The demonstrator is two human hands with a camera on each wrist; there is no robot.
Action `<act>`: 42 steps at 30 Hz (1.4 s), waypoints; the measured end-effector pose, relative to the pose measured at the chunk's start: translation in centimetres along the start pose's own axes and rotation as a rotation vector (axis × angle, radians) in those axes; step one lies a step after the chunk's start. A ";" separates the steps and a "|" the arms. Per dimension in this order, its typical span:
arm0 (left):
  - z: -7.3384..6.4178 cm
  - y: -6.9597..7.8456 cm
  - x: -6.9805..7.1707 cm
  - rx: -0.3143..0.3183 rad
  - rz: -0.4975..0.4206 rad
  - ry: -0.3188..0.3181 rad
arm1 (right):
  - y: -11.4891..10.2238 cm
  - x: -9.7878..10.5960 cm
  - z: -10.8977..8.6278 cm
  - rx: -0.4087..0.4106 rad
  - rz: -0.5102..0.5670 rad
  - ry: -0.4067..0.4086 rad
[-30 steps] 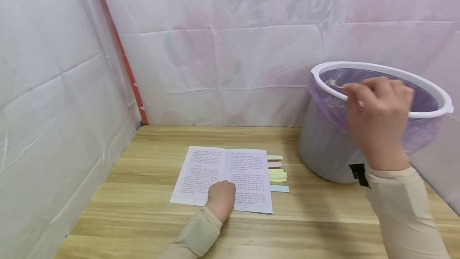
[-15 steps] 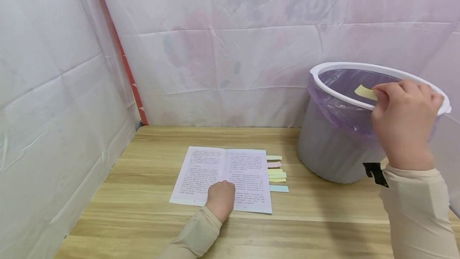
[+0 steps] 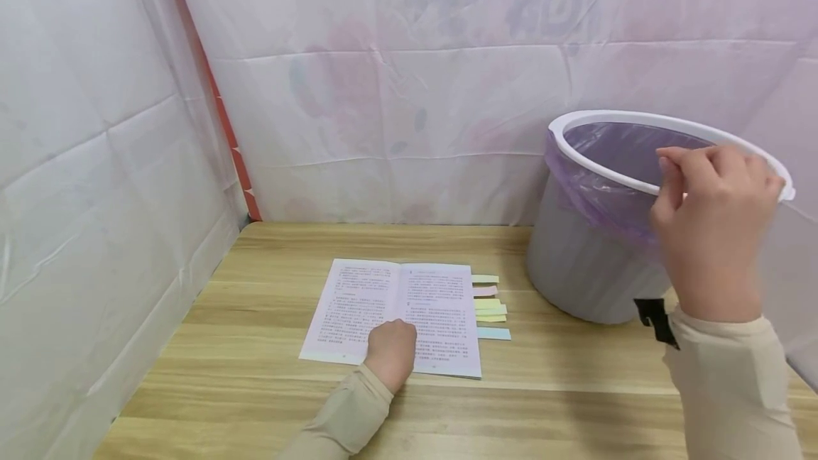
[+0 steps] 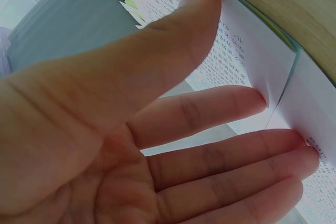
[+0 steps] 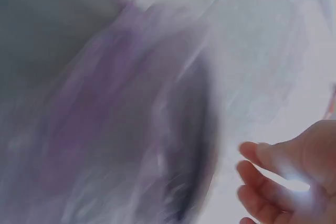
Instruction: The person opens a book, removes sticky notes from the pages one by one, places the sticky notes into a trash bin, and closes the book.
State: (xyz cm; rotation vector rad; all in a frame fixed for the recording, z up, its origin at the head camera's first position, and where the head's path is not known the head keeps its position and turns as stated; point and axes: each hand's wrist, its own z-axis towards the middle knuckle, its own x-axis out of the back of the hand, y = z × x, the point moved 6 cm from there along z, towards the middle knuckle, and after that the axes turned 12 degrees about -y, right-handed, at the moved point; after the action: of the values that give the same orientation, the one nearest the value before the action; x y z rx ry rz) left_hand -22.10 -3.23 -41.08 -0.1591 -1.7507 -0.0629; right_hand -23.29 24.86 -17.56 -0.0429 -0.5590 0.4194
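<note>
An open book [image 3: 358,300] with printed text lies on the wooden table. My left hand [image 3: 391,350] rests at the book's lower middle; in the left wrist view its extended fingertips [image 4: 257,98] press the pages near the fold. Colored sticky tabs [image 3: 489,307] in yellow, pink, green and blue stick out from the book's right edge. Over the rim of a grey trash bin [image 3: 591,261], my right hand [image 3: 718,229] is raised with thumb and index fingertips together. No strip shows between them; in the right wrist view the fingers [image 5: 262,200] are curled beside the bin's mouth.
A purple plastic bag [image 3: 597,204] lines the bin under its white rim [image 3: 559,135]. The bin stands to the right of the book. Pale sheeting [image 3: 383,112] walls off the back and left of the wooden table [image 3: 275,254].
The yellow sticky strip pinched in my right hand half a second ago is no longer visible at the fingertips. The right hand moved rightward over the bin, then slightly back; the left hand stayed.
</note>
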 end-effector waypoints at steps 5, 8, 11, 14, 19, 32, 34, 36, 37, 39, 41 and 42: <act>0.1 -0.2 -0.2 0.000 -0.010 -0.001 | -3.2 -1.7 -2.1 0.045 0.184 0.003; 0.1 -0.3 -0.2 0.002 -0.011 -0.007 | -4.2 -5.5 -4.0 0.002 0.399 -0.216; 0.1 -0.4 -0.2 0.005 -0.012 -0.011 | -4.5 -10.6 -6.5 -0.114 0.567 -0.547; 0.1 -0.3 -0.2 0.005 -0.016 -0.014 | -4.2 -15.3 -9.6 -0.275 0.716 -0.866; 0.0 -0.2 -0.2 0.002 -0.014 -0.012 | -3.4 -19.5 -13.8 -0.526 0.796 -1.162; -0.2 0.0 0.2 -0.005 -0.025 -0.006 | -3.9 -21.6 -16.4 -0.645 0.860 -1.263; -0.2 0.0 0.2 -0.006 -0.021 -0.005 | -4.0 -21.4 -16.3 -0.631 0.868 -1.261; -0.2 0.0 0.2 -0.008 -0.020 0.001 | -4.2 -21.3 -16.1 -0.618 0.867 -1.262; -0.2 0.0 0.2 -0.009 -0.020 0.002 | -4.2 -21.2 -16.1 -0.620 0.865 -1.261; -0.2 0.0 0.2 -0.009 -0.019 0.001 | -4.2 -21.1 -15.9 -0.613 0.860 -1.260; -0.2 -0.1 0.3 -0.009 -0.020 -0.002 | -4.2 -21.0 -15.8 -0.617 0.856 -1.248; -0.2 -0.1 0.3 -0.009 -0.022 -0.007 | -4.2 -21.0 -15.7 -0.619 0.859 -1.240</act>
State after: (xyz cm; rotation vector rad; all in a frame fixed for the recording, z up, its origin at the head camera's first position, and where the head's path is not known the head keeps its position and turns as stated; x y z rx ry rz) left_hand -21.94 -3.34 -40.78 -0.1463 -1.7592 -0.0860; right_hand -29.54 13.82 -40.85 -0.6687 -1.9067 1.1019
